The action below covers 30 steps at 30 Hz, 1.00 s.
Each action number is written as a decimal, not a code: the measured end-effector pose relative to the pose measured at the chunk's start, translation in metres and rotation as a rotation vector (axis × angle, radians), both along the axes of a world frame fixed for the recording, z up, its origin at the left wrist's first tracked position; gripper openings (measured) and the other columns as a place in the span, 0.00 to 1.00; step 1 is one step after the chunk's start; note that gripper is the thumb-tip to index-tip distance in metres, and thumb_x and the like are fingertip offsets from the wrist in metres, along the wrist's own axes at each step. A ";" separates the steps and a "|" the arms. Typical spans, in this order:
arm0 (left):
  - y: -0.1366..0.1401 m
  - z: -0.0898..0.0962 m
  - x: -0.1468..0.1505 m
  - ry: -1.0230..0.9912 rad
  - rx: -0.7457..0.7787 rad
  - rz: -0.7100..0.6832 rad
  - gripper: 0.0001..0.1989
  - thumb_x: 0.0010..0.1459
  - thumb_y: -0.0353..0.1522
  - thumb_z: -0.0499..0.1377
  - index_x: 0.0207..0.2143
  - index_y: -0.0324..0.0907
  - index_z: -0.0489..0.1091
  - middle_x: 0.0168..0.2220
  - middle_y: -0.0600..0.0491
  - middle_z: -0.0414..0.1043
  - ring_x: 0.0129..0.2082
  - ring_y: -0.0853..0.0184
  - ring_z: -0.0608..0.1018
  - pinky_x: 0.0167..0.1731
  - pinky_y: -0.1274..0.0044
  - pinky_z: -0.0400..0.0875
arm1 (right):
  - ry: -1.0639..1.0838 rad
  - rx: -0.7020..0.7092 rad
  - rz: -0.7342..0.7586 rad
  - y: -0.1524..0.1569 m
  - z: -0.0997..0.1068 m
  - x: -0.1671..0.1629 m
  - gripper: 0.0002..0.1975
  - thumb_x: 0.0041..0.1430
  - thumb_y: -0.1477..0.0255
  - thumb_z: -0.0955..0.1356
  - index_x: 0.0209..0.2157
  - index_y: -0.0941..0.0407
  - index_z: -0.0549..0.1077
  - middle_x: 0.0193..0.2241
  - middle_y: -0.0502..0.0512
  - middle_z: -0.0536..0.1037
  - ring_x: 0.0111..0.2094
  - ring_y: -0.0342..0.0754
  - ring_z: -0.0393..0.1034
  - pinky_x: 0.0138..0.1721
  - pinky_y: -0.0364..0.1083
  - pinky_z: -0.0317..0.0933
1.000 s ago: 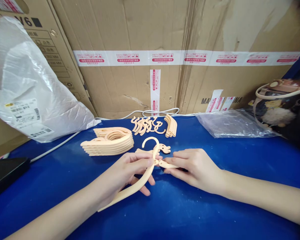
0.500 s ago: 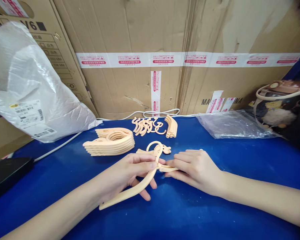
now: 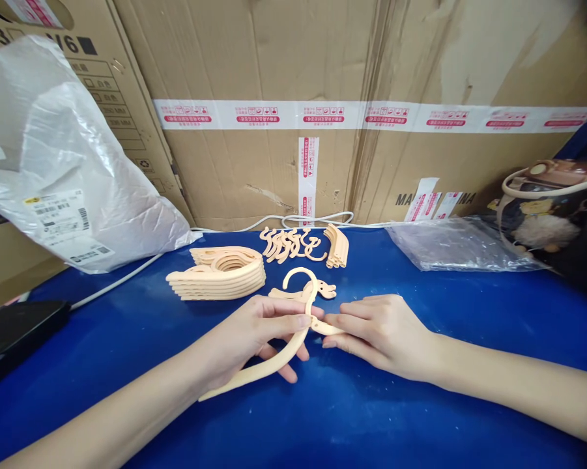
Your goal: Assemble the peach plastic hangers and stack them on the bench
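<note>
A cream plastic clothes hanger [image 3: 277,362] hangs over the blue table, its curved hook pointing up and away from me. My left hand [image 3: 247,332] is closed around it, thumb and index finger pinching where hook and arms meet; one long arm runs back under the palm toward the wrist. My right hand [image 3: 388,335] grips the other arm, whose outer part the fingers hide. Just behind the hook lies a flat cream piece with an animal-shaped end [image 3: 328,290], partly covered by the hanger.
Left of centre sits a stack of cream hanger parts [image 3: 219,280]. Farther back lie several loose hooks [image 3: 288,246] and a bundle of curved arms [image 3: 337,246]. A white parcel bag [image 3: 102,176], black device [image 3: 24,339], clear plastic bag [image 3: 449,241] and cardboard boxes [image 3: 254,176] border the table.
The hook has turned slightly, so its curve opens more to the left and shows larger. Both hands keep their grip in nearly the same place. The view has shifted slightly.
</note>
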<state>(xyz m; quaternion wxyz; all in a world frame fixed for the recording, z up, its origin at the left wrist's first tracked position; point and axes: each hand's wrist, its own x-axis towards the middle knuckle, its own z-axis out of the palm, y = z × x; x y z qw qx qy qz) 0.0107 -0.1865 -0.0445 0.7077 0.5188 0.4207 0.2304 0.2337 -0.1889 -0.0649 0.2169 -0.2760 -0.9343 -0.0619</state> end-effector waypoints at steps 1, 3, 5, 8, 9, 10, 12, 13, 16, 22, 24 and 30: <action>-0.001 0.000 0.000 0.011 0.003 0.003 0.15 0.56 0.36 0.62 0.46 0.41 0.75 0.26 0.52 0.73 0.29 0.67 0.76 0.23 0.79 0.77 | -0.003 -0.010 -0.002 0.000 0.000 0.000 0.21 0.69 0.63 0.57 0.33 0.58 0.75 0.21 0.49 0.71 0.20 0.41 0.64 0.24 0.42 0.51; -0.002 -0.001 0.000 0.036 0.011 0.008 0.16 0.56 0.36 0.62 0.46 0.40 0.74 0.24 0.53 0.72 0.27 0.68 0.76 0.22 0.79 0.76 | -0.009 -0.027 -0.006 -0.001 0.000 -0.001 0.21 0.69 0.63 0.57 0.33 0.58 0.75 0.21 0.49 0.71 0.20 0.41 0.65 0.24 0.42 0.51; -0.002 -0.001 0.001 0.062 0.028 0.014 0.16 0.57 0.37 0.62 0.46 0.40 0.74 0.23 0.53 0.72 0.25 0.69 0.75 0.23 0.79 0.76 | -0.014 -0.037 -0.010 -0.001 0.000 -0.001 0.21 0.69 0.63 0.57 0.33 0.58 0.75 0.21 0.49 0.72 0.20 0.41 0.65 0.24 0.42 0.51; -0.002 0.000 0.002 0.084 0.058 -0.013 0.16 0.57 0.38 0.61 0.45 0.39 0.74 0.23 0.54 0.72 0.24 0.70 0.75 0.24 0.79 0.76 | -0.014 -0.059 -0.017 -0.001 0.000 -0.001 0.20 0.69 0.63 0.57 0.33 0.58 0.75 0.21 0.49 0.73 0.20 0.41 0.65 0.23 0.42 0.51; -0.002 0.000 0.002 0.088 0.066 -0.030 0.16 0.56 0.39 0.61 0.43 0.38 0.75 0.23 0.54 0.72 0.24 0.70 0.75 0.24 0.79 0.75 | -0.012 -0.071 -0.020 -0.001 0.000 -0.001 0.20 0.69 0.63 0.57 0.33 0.58 0.75 0.21 0.49 0.73 0.20 0.40 0.65 0.23 0.42 0.51; -0.001 0.000 0.003 0.092 0.075 -0.048 0.15 0.57 0.39 0.61 0.41 0.38 0.75 0.24 0.54 0.72 0.24 0.70 0.75 0.24 0.79 0.75 | -0.009 -0.082 -0.020 -0.001 0.000 -0.001 0.20 0.69 0.63 0.57 0.33 0.57 0.75 0.21 0.49 0.73 0.20 0.40 0.65 0.23 0.42 0.51; 0.000 0.000 0.003 0.107 0.093 -0.075 0.15 0.57 0.41 0.59 0.36 0.37 0.75 0.23 0.53 0.72 0.24 0.70 0.75 0.25 0.79 0.74 | -0.001 -0.093 -0.020 -0.001 0.000 -0.001 0.19 0.69 0.64 0.58 0.34 0.57 0.75 0.21 0.49 0.74 0.20 0.40 0.66 0.23 0.41 0.50; 0.000 -0.001 0.003 0.117 0.106 -0.087 0.16 0.57 0.42 0.59 0.33 0.36 0.74 0.23 0.53 0.71 0.24 0.70 0.75 0.25 0.80 0.74 | 0.003 -0.092 -0.018 -0.001 -0.001 -0.001 0.19 0.69 0.64 0.58 0.33 0.57 0.75 0.21 0.49 0.74 0.20 0.40 0.66 0.23 0.41 0.50; -0.001 -0.004 0.004 0.156 0.177 -0.134 0.19 0.58 0.44 0.55 0.29 0.37 0.71 0.21 0.55 0.69 0.20 0.71 0.73 0.21 0.81 0.70 | 0.026 -0.096 -0.015 0.000 -0.002 0.000 0.18 0.68 0.64 0.59 0.32 0.57 0.74 0.22 0.49 0.74 0.20 0.40 0.66 0.23 0.42 0.50; -0.010 -0.004 0.005 0.472 0.579 -0.164 0.20 0.65 0.42 0.45 0.25 0.41 0.63 0.16 0.60 0.59 0.14 0.74 0.62 0.17 0.81 0.56 | 0.087 -0.096 -0.015 0.002 -0.003 -0.001 0.17 0.66 0.63 0.62 0.27 0.57 0.71 0.22 0.49 0.73 0.24 0.41 0.66 0.27 0.43 0.50; -0.012 -0.002 0.005 0.566 0.765 -0.180 0.18 0.65 0.40 0.46 0.26 0.42 0.62 0.19 0.60 0.60 0.18 0.73 0.63 0.20 0.80 0.54 | 0.104 -0.068 -0.026 0.002 -0.001 -0.002 0.16 0.65 0.62 0.62 0.27 0.57 0.71 0.23 0.49 0.72 0.25 0.42 0.65 0.28 0.44 0.50; -0.012 0.000 0.001 0.692 0.924 -0.259 0.16 0.64 0.40 0.48 0.24 0.42 0.57 0.20 0.60 0.56 0.19 0.72 0.58 0.21 0.78 0.48 | 0.163 -0.035 -0.054 0.001 0.004 -0.003 0.14 0.60 0.60 0.66 0.30 0.58 0.69 0.29 0.53 0.73 0.31 0.46 0.62 0.32 0.45 0.53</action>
